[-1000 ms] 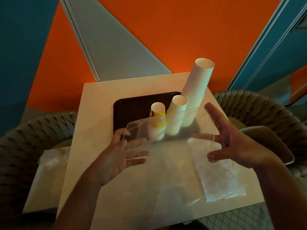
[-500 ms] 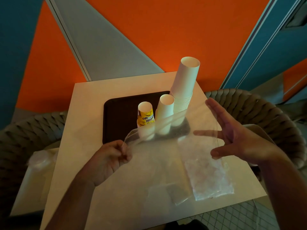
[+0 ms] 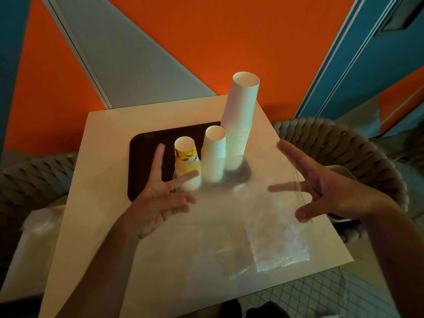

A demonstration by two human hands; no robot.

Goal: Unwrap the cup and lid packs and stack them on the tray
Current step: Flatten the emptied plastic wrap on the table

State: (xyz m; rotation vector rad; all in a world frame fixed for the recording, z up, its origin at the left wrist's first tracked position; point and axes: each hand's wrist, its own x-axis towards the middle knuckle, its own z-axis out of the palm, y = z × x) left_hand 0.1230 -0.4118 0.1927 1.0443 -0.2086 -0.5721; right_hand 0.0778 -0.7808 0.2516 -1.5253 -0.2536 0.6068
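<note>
Three cup stacks stand on the dark tray (image 3: 146,152): a tall white stack (image 3: 241,115), a shorter white stack (image 3: 214,152) and a short stack with a yellow printed cup (image 3: 187,154). A clear plastic wrapper (image 3: 229,214) hangs stretched in the air between my hands, in front of the stacks. My left hand (image 3: 158,198) has its fingers spread straight against the wrapper's left edge. My right hand (image 3: 325,191) is spread wide too, and the film drapes over its fingers.
A second clear wrapper (image 3: 280,246) lies flat on the pale table (image 3: 103,203) near its right front corner. A wrapped pack (image 3: 39,226) rests on the seat at the left. Wicker chairs (image 3: 344,143) flank the table.
My left hand, which pinched the wrapper's edge half a second ago, now has its fingers spread open. The right hand stays spread in the film.
</note>
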